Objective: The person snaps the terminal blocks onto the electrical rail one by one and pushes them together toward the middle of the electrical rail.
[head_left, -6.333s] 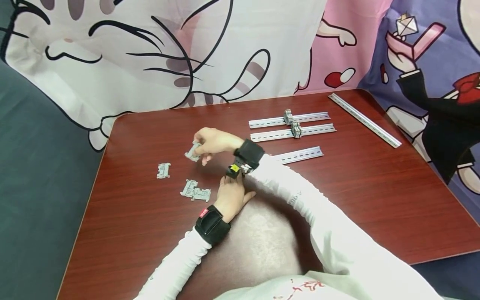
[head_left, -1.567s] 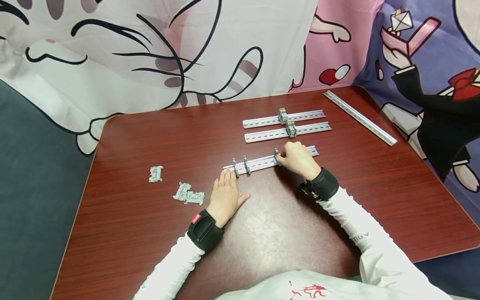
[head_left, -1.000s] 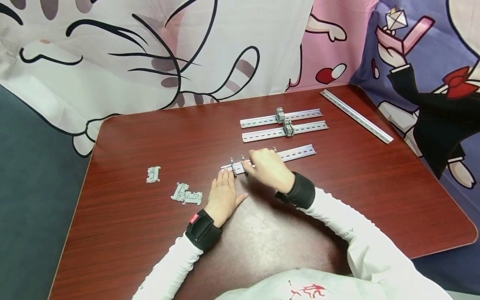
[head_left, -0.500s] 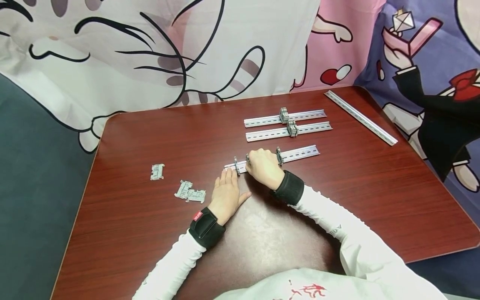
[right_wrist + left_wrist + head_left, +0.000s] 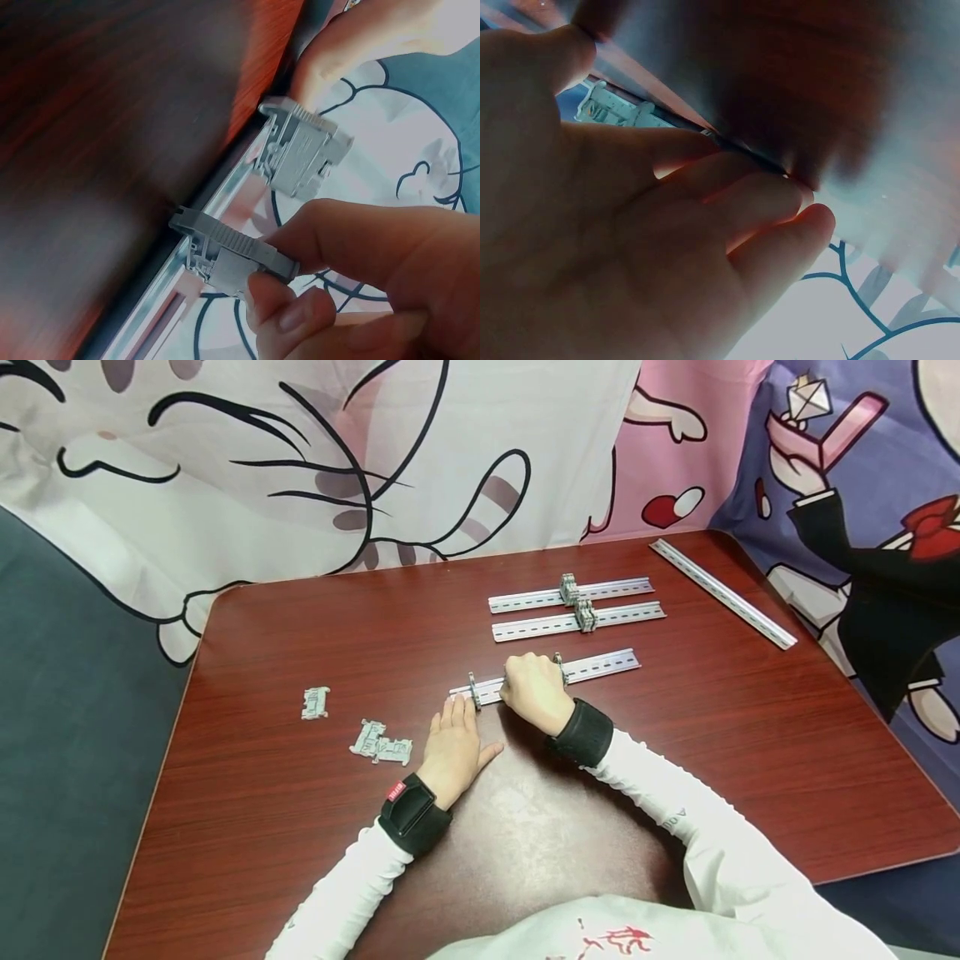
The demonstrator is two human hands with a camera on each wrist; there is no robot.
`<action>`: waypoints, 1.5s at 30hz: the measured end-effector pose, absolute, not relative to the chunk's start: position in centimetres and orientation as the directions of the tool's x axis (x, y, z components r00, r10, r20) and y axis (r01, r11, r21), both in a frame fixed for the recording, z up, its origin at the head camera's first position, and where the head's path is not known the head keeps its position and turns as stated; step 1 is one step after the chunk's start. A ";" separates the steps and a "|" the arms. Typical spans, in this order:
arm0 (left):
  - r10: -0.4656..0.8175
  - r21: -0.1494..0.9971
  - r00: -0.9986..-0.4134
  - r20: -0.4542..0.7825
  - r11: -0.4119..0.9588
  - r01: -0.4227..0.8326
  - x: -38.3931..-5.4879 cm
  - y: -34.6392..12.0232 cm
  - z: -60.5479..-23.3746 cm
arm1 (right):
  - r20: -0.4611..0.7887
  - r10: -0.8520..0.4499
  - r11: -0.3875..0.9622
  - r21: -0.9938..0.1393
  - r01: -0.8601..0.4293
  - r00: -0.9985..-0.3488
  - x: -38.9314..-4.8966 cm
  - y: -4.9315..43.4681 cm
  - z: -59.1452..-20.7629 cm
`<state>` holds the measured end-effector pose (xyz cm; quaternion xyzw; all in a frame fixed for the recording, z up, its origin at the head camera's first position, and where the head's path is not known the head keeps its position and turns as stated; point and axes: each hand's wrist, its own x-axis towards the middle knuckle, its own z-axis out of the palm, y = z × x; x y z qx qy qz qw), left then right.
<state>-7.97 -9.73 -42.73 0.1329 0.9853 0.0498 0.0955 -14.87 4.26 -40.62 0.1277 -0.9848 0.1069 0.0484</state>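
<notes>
A slotted metal DIN rail (image 5: pixel 603 666) lies across the middle of the table. Flat on the table, my left hand (image 5: pixel 450 752) has straight fingers touching the rail's left end. Just above those fingertips, a grey terminal block (image 5: pixel 474 691) stands upright on the rail. My right hand (image 5: pixel 536 693) pinches a second terminal block (image 5: pixel 225 251) between thumb and fingers, as the right wrist view shows; the head view hides that block behind the hand. Another terminal block (image 5: pixel 559 668) stands on the rail, partly covered by the right hand.
Behind are two DIN rails, a far one (image 5: pixel 525 602) and a nearer one (image 5: pixel 532 628), each with clustered terminal blocks. A bare rail (image 5: pixel 723 593) lies at the right. Loose terminal blocks lie left: a single one (image 5: pixel 315 702) and a touching pair (image 5: pixel 381 743).
Earlier my right hand held a loose terminal block left of the rail. It then worked at the rail's rightmost block, moved left to another, and has shifted slightly right. The left hand stayed put.
</notes>
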 end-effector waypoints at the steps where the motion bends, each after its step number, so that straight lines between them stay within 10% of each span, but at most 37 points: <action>1: 0.271 0.126 -0.946 -0.177 0.960 0.251 -8.0 -9.7 -42.7 | 0.124 -0.237 0.946 -0.196 -0.257 -0.964 -14.9 4.4 -40.6; 45: 0.277 0.137 -0.946 -0.172 0.957 0.255 -7.9 -9.7 -42.6 | 0.144 -0.101 0.960 -0.247 -0.135 -0.984 -15.4 9.5 -40.7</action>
